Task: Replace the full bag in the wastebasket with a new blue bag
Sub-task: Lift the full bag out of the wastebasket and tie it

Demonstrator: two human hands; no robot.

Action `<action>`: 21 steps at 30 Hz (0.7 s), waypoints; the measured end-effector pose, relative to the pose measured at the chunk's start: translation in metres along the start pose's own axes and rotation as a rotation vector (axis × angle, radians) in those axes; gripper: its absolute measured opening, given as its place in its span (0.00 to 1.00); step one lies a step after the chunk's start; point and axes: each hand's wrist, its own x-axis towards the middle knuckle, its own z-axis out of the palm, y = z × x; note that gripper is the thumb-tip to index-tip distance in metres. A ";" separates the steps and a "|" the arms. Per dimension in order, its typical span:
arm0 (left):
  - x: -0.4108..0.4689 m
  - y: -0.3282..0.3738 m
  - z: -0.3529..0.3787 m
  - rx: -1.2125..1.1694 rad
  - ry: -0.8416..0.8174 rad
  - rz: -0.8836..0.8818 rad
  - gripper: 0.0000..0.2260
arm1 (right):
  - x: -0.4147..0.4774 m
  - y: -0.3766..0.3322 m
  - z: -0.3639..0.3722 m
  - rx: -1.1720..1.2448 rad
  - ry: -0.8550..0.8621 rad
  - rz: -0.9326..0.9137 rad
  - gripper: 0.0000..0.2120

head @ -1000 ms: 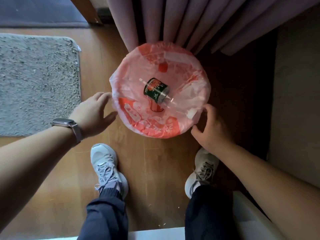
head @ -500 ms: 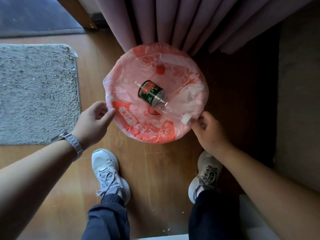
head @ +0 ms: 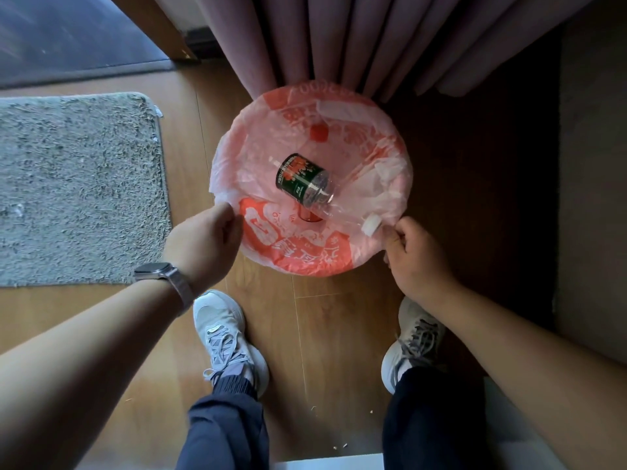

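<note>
On a wood floor (head: pixel 325 334), left hand (head: pixel 203 242) and right hand (head: pixel 417 259) pinch the red bag (head: pixel 305 256) rim, still seated; no blue bag visible.

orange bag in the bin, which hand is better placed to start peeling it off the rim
Roughly even, slightly the right. The right hand pinches the orange bag at the rim edge; the left hand is closed at the opposite edge, its grip less clear.

One head-worn wide-angle view looks steeply down, close above the wastebasket (head: pixel 310 184) on the wooden floor (head: pixel 325 334).
</note>
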 end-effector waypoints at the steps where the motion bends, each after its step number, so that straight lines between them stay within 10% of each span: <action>1: 0.000 0.003 0.000 0.058 0.008 0.016 0.14 | 0.000 -0.003 -0.001 -0.010 0.008 -0.011 0.14; 10: -0.005 0.053 0.014 -0.035 -0.056 0.086 0.12 | -0.002 -0.051 0.008 -0.227 0.002 -0.500 0.15; 21: -0.003 0.027 -0.006 -0.213 0.062 0.004 0.12 | -0.002 -0.030 0.002 -0.176 0.078 -0.419 0.07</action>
